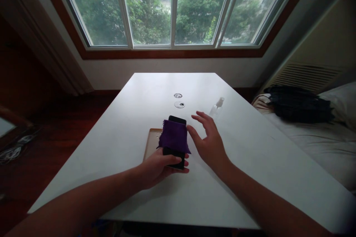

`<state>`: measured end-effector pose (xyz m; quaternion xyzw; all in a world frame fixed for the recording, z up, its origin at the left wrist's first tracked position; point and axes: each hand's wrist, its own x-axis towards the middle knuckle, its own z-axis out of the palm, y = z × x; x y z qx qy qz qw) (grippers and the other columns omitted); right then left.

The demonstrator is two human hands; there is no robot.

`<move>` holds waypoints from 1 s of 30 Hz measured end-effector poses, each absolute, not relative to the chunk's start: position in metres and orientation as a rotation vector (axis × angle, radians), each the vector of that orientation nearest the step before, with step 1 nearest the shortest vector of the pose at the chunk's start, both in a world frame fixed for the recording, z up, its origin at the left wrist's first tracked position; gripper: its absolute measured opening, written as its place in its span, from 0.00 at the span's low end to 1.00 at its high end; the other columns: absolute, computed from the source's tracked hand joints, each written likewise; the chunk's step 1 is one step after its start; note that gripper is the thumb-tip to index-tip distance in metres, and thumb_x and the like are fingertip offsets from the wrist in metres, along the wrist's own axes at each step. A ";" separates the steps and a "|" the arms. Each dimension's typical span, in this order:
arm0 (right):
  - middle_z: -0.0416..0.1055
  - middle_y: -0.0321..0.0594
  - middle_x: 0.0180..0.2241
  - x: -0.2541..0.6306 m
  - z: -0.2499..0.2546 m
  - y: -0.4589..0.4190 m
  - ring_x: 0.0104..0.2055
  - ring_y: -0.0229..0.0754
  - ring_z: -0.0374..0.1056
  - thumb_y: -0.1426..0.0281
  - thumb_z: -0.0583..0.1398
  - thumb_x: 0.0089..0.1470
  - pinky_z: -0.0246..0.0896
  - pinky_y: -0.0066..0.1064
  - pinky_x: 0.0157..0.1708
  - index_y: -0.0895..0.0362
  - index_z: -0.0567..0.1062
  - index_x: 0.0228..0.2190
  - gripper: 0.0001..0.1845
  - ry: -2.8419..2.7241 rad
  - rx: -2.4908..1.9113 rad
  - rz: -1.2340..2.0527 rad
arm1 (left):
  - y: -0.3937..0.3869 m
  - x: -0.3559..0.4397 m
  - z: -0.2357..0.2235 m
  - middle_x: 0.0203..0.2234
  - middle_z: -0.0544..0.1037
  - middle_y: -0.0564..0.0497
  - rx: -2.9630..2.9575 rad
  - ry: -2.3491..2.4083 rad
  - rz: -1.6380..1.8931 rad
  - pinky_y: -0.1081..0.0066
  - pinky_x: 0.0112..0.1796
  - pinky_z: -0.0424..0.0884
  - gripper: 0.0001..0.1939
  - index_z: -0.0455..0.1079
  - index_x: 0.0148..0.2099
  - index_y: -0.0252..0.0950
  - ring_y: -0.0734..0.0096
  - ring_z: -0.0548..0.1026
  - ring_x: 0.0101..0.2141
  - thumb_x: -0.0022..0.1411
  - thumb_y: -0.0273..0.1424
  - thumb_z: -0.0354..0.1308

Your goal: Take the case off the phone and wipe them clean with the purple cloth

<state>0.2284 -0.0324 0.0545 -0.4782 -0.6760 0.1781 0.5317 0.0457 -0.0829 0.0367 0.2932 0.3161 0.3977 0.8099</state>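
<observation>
My left hand [164, 164] is closed around the lower end of a black smartphone [174, 157], thumb across its front and fingertips showing past the right edge. A purple cloth [174, 135] lies draped over the middle of the phone, leaving its top and bottom ends bare. Just right of the cloth, my right hand [208, 139] is open, its thumb and fingers apart and nothing in them. Whether the right thumb touches the cloth's edge I cannot tell. Behind the phone, to the left, a tan phone case [150, 142] rests on the white table [125, 126], partly hidden.
A clear spray bottle [217, 106] lies tilted or leaning on the table beyond my right hand. Two small round items [179, 104] sit farther back. A window [175, 11] is behind the table; a bed [300, 137] with dark clothing [300, 103] stands at right.
</observation>
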 end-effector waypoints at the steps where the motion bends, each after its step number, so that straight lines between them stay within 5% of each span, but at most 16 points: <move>1: 0.68 0.47 0.59 0.228 0.058 -0.035 0.63 0.52 0.63 0.64 0.61 0.63 0.58 0.53 0.63 0.52 0.76 0.51 0.16 -1.717 -1.067 0.343 | -0.083 0.046 0.039 0.43 0.78 0.39 0.626 0.680 0.867 0.53 0.48 0.73 0.16 0.75 0.47 0.28 0.60 0.77 0.40 0.54 0.22 0.67; 4: 0.66 0.49 0.62 0.225 0.064 -0.044 0.65 0.52 0.61 0.66 0.56 0.67 0.60 0.52 0.63 0.53 0.73 0.56 0.19 -2.041 -0.846 0.275 | -0.082 0.048 0.046 0.40 0.78 0.42 0.655 0.628 0.907 0.57 0.47 0.73 0.17 0.74 0.48 0.30 0.61 0.77 0.40 0.55 0.22 0.66; 8: 0.45 0.51 0.72 0.221 0.058 -0.042 0.74 0.57 0.35 0.63 0.50 0.70 0.38 0.64 0.69 0.58 0.53 0.69 0.31 -2.382 -0.740 0.174 | -0.078 0.054 0.055 0.39 0.79 0.46 0.731 0.575 0.928 0.62 0.45 0.71 0.24 0.70 0.53 0.33 0.63 0.78 0.40 0.53 0.21 0.65; 13: 0.29 0.49 0.73 0.230 0.052 -0.024 0.75 0.56 0.27 0.60 0.45 0.71 0.31 0.63 0.70 0.57 0.35 0.71 0.37 -2.388 -0.747 0.115 | -0.068 0.063 0.057 0.29 0.78 0.48 0.966 0.760 0.854 0.64 0.37 0.72 0.20 0.70 0.43 0.29 0.65 0.77 0.31 0.44 0.21 0.62; 17: 0.23 0.47 0.73 0.239 0.047 -0.023 0.75 0.56 0.26 0.58 0.45 0.71 0.32 0.61 0.70 0.57 0.32 0.71 0.38 -2.321 -0.771 0.130 | -0.069 0.068 0.050 0.28 0.77 0.49 1.199 0.821 0.798 0.65 0.36 0.71 0.16 0.68 0.41 0.31 0.66 0.75 0.31 0.46 0.22 0.60; 22: 0.19 0.46 0.73 0.238 0.035 -0.045 0.74 0.56 0.23 0.57 0.41 0.71 0.33 0.61 0.70 0.57 0.29 0.71 0.38 -2.353 -0.596 0.242 | -0.081 0.065 0.038 0.30 0.75 0.54 1.255 0.864 0.830 0.70 0.32 0.66 0.26 0.68 0.48 0.34 0.69 0.70 0.32 0.44 0.21 0.61; 28: 0.24 0.48 0.74 0.240 0.034 -0.045 0.74 0.58 0.26 0.55 0.42 0.69 0.31 0.61 0.70 0.60 0.30 0.71 0.40 -2.475 -0.415 0.172 | -0.086 0.055 0.028 0.27 0.73 0.50 1.064 0.783 0.732 0.68 0.34 0.65 0.09 0.72 0.32 0.31 0.68 0.70 0.32 0.44 0.21 0.58; 30: 0.24 0.46 0.74 0.245 0.036 -0.036 0.75 0.57 0.27 0.55 0.44 0.69 0.32 0.61 0.70 0.57 0.31 0.71 0.40 -2.433 -0.492 0.139 | -0.087 0.057 0.027 0.27 0.73 0.49 1.012 0.703 0.693 0.67 0.35 0.67 0.11 0.70 0.32 0.31 0.69 0.70 0.31 0.41 0.20 0.57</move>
